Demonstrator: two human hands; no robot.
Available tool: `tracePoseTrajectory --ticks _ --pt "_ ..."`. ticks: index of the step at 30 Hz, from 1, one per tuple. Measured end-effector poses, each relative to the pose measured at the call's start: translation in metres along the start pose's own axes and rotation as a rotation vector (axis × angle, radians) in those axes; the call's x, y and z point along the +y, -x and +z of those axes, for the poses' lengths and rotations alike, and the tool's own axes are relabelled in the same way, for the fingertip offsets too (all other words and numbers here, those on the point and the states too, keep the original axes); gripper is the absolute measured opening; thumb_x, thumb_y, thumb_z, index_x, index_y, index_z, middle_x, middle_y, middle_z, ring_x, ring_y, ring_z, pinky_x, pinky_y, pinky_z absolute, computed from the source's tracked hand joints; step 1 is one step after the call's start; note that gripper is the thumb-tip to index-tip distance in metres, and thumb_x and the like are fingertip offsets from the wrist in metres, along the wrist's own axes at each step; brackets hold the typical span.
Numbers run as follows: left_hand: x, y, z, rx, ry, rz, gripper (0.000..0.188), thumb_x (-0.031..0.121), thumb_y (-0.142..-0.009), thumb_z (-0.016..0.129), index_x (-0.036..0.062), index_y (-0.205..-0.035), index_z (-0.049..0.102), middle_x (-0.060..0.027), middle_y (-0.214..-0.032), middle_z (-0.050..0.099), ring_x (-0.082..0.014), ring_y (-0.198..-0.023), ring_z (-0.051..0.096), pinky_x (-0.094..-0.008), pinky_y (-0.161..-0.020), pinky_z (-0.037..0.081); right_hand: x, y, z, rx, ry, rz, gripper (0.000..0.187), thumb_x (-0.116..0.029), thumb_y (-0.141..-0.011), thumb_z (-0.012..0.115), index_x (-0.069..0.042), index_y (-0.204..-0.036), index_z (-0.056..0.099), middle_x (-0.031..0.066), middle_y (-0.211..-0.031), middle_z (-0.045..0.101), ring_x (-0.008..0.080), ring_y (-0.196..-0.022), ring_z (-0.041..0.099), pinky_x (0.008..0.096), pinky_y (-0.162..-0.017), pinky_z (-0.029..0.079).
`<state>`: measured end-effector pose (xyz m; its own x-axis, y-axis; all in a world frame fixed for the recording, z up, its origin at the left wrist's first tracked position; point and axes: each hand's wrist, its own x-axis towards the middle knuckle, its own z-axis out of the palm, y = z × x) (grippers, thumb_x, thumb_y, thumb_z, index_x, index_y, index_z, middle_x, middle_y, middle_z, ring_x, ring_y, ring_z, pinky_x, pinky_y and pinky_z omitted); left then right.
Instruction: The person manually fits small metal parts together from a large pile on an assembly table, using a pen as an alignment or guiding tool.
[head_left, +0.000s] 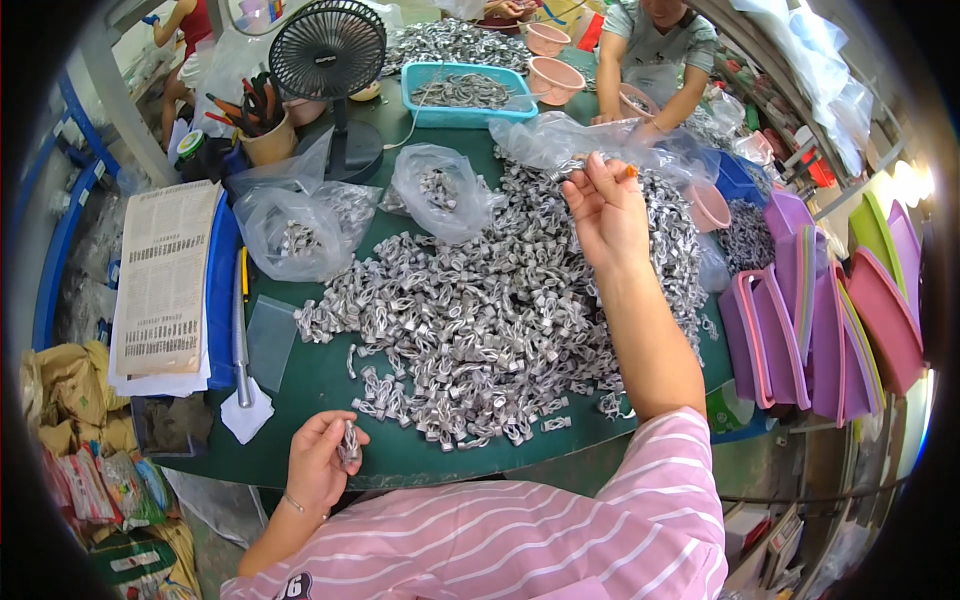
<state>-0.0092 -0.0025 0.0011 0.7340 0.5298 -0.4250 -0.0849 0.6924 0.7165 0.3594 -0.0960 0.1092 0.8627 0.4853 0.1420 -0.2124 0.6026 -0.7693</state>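
Close to the table's near edge, my left hand (318, 462) is closed around a small silvery metal fitting (349, 446) with a loop. My right hand (606, 212) is stretched out above the far right part of a big pile of similar metal fittings (480, 310). Its fingers are curled, and a thing with a small orange end (631, 171) sticks out beside them; the rest of that thing is mostly hidden. Just beyond this hand lies a crumpled clear plastic bag (570, 140).
Clear bags of fittings (290, 235) lie left of the pile, near a black fan (330, 60). A blue basin (470, 112) stands at the back. Purple bins (780, 330) line the right edge. Across the table, a co-worker's arms (680, 105) reach over a pink bowl (637, 100).
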Motion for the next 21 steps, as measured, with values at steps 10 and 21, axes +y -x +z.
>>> tracePoseTrajectory --ticks 10,21 --pt "0.007 -0.002 0.007 -0.087 0.114 0.034 0.021 0.019 -0.086 0.053 0.0032 -0.099 0.048 -0.0095 -0.079 0.056 -0.0129 -0.06 0.051 -0.023 -0.046 0.04 0.071 0.106 0.032 -0.184 -0.118 0.347 0.016 0.001 -0.083 0.053 -0.01 -0.082 0.041 0.0115 -0.092 0.057 0.0178 -0.073 0.059 0.0274 -0.063 0.053" --pt "0.015 0.019 0.006 -0.075 -0.044 0.24 0.021 0.003 -0.078 0.061 0.0 -0.098 0.054 -0.0088 -0.078 0.059 -0.0106 -0.059 0.055 -0.0179 -0.046 0.041 0.141 0.209 0.048 -0.578 0.019 0.196 0.025 0.012 -0.076 0.055 -0.005 -0.074 0.037 0.0152 -0.093 0.055 0.026 -0.089 0.059 0.0338 -0.077 0.051"
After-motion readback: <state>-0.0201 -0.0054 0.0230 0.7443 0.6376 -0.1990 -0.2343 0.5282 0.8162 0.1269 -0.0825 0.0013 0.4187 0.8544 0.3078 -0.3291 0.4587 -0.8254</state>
